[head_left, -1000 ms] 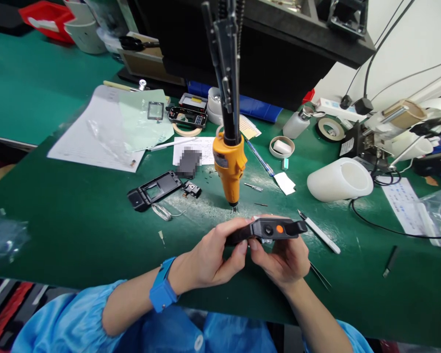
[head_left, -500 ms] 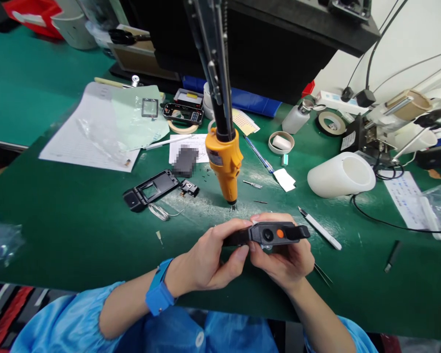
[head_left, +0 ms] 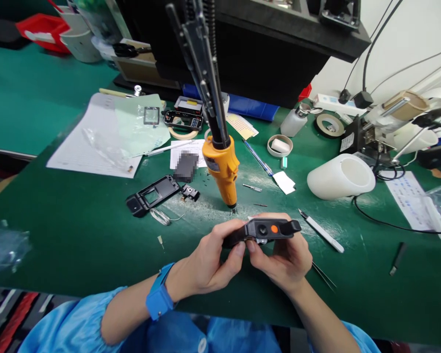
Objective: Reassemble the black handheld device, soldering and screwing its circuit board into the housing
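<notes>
Near the front of the bench, I grip a black handheld device [head_left: 256, 229] with both hands. Its narrow side faces up, showing a round black part and an orange button. My left hand [head_left: 213, 257] has wrapped its fingers and thumb round the left end. At the other end, my right hand [head_left: 284, 262] is closed on the casing, thumb along the lower edge. Metal tweezers [head_left: 324, 277] stick out from behind the right hand; whether it touches them is hidden. Just beyond the device hangs a yellow electric screwdriver [head_left: 223, 169], its tip pointing down.
To the left lie an open black housing [head_left: 152, 195], a small circuit part [head_left: 190, 192] and a coiled wire [head_left: 160, 215]. A craft knife [head_left: 321, 230] is at the right, before a white cylinder [head_left: 323, 180]. Papers [head_left: 84, 157] cover the back left; a blue pen [head_left: 257, 158] lies behind.
The held device has shifted slightly left and tilted a little, with both hands still on it. The camera view has moved slightly, so the bench items appear displaced.
</notes>
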A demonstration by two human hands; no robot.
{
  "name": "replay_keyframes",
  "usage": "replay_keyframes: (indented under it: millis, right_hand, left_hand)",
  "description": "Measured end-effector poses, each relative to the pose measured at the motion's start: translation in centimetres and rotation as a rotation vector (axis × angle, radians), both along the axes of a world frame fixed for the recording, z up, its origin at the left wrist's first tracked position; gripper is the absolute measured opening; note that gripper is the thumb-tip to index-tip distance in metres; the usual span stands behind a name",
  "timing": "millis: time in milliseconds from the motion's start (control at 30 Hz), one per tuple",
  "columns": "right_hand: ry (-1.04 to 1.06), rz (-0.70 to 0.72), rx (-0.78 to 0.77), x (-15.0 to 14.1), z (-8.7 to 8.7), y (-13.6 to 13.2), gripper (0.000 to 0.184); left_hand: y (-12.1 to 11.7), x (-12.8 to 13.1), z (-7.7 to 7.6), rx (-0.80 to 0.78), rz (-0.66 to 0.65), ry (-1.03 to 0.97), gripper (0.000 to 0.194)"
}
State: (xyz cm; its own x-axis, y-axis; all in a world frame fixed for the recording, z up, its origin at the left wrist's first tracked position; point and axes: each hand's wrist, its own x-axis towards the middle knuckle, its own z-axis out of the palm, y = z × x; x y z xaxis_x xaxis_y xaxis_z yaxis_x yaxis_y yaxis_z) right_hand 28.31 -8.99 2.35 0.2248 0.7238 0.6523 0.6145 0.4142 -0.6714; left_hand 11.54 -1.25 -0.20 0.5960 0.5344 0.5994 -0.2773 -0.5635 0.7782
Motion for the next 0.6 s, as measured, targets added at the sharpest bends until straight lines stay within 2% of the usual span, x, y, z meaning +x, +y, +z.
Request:
replay_keyframes:
  millis: [333, 600]
  right_hand:
    - [0.015, -0.018, -0.055, 0.04, 0.16, 0.03, 0.025]
    - [-0.023, -0.031, -0.04, -0.03, 0.22, -0.03, 0.024]
  left_hand:
    - [0.35, 0.05, -0.07, 0.025, 0.021, 0.023, 0.049]
    - [0.44, 0.06, -0.03, 0.056, 0.04, 0.034, 0.048]
